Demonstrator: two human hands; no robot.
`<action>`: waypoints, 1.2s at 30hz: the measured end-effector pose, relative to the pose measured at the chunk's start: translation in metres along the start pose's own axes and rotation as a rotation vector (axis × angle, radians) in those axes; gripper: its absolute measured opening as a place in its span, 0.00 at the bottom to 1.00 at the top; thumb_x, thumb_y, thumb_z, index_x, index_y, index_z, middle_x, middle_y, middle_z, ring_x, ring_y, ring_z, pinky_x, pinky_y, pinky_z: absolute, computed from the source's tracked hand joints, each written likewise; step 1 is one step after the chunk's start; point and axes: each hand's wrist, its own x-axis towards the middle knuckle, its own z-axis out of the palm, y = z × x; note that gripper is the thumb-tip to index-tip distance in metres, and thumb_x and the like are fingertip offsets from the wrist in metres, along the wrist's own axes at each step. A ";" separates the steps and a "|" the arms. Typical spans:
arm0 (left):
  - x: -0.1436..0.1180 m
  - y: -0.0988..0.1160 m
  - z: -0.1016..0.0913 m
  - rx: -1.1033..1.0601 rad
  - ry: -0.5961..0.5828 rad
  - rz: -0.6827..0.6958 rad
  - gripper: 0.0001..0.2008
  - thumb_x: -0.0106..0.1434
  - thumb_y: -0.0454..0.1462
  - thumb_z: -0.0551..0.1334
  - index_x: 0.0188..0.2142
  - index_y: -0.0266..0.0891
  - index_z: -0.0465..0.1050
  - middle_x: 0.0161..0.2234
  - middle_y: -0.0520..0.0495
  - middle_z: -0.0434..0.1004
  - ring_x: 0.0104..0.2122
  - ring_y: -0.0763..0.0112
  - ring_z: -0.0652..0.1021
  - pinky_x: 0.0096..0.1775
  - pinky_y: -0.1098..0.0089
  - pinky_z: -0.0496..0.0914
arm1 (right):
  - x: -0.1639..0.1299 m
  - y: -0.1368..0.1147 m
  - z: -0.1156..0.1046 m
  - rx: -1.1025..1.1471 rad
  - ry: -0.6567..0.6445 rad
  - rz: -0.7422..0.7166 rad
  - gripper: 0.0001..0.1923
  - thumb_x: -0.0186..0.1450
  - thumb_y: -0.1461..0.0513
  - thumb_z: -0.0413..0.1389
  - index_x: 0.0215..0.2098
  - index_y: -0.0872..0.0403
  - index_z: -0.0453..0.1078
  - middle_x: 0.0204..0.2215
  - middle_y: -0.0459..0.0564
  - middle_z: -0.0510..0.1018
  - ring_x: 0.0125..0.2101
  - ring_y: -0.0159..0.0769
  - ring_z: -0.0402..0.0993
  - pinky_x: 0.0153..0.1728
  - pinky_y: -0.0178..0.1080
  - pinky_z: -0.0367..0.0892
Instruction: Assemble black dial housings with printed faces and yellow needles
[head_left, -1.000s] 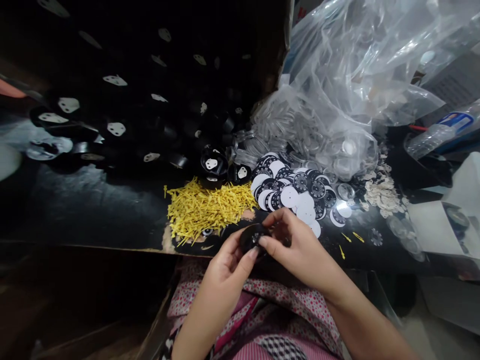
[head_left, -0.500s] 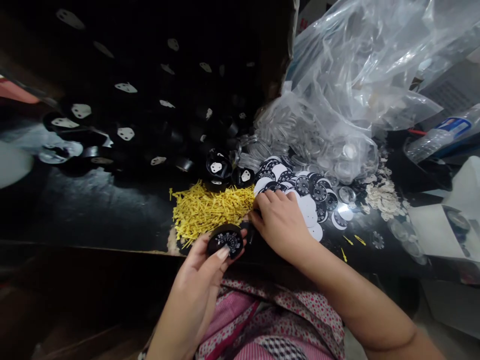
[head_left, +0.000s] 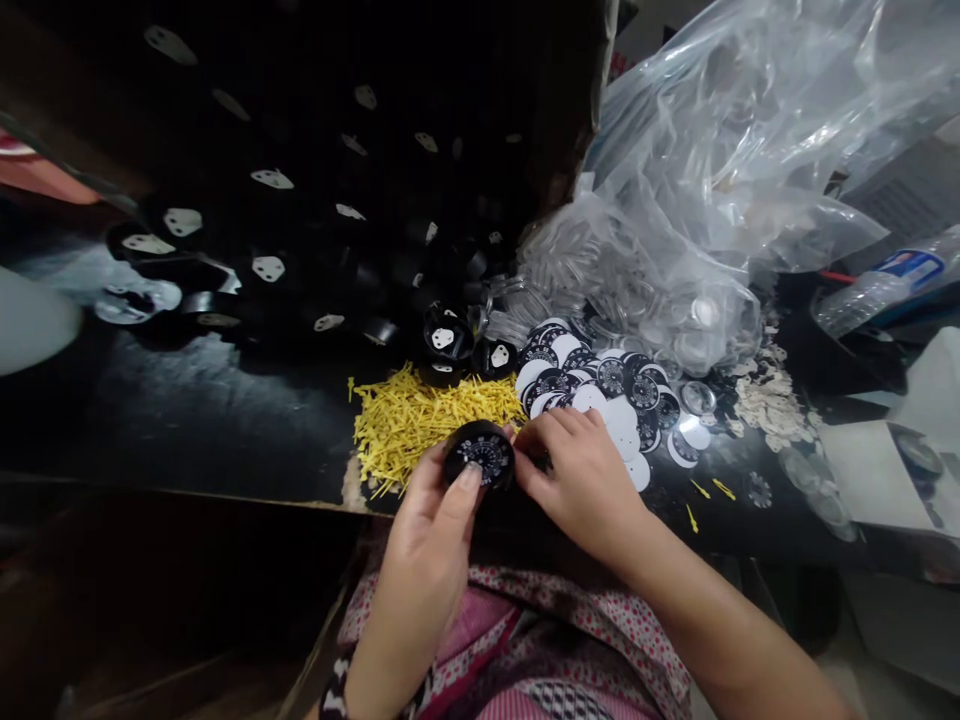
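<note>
A round black gauge (head_left: 486, 452) with white numbers printed on its dial is gripped in my left hand (head_left: 431, 540), the thumb lying across its face. Close to its right edge is my right hand (head_left: 581, 478), fingers bent and drawn together; whatever they may hold is hidden. Just behind the gauge spreads a heap of yellow pointers (head_left: 420, 415). Beyond my right fingers lies a pile of printed dial discs (head_left: 611, 380), some black side up and some white side up.
A large dark box (head_left: 300, 120) holds several black housings with pale plates. Clear round covers (head_left: 562, 260) spill from a plastic bag (head_left: 720, 140). Small pale plates (head_left: 769, 395), a bottle (head_left: 892, 280) and an opened white carton (head_left: 862, 470) stand at the right. Loose yellow pointers (head_left: 724, 488) lie near the table's front edge.
My left hand has lifted the gauge up and to the right, closer to my right hand. My right hand has shifted slightly right, away from the pointer heap. The view has turned a little.
</note>
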 end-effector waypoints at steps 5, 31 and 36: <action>-0.004 0.011 0.003 -0.062 -0.044 0.014 0.13 0.64 0.41 0.64 0.47 0.41 0.76 0.48 0.43 0.81 0.53 0.59 0.77 0.59 0.60 0.66 | -0.010 0.000 -0.008 0.360 0.073 0.051 0.07 0.67 0.61 0.58 0.31 0.53 0.69 0.30 0.45 0.77 0.34 0.35 0.70 0.39 0.40 0.58; -0.007 0.008 0.003 0.543 -0.132 0.199 0.08 0.61 0.40 0.65 0.41 0.44 0.74 0.40 0.48 0.82 0.39 0.64 0.81 0.42 0.69 0.75 | -0.021 -0.012 -0.033 0.439 -0.057 0.031 0.07 0.69 0.65 0.53 0.31 0.52 0.66 0.32 0.46 0.75 0.34 0.35 0.69 0.39 0.41 0.60; -0.013 0.012 0.004 0.570 -0.098 0.235 0.09 0.59 0.39 0.65 0.40 0.44 0.77 0.41 0.48 0.81 0.42 0.60 0.81 0.47 0.65 0.74 | -0.029 -0.018 -0.028 0.527 0.018 0.087 0.09 0.68 0.64 0.54 0.29 0.52 0.65 0.30 0.44 0.75 0.31 0.34 0.69 0.39 0.40 0.61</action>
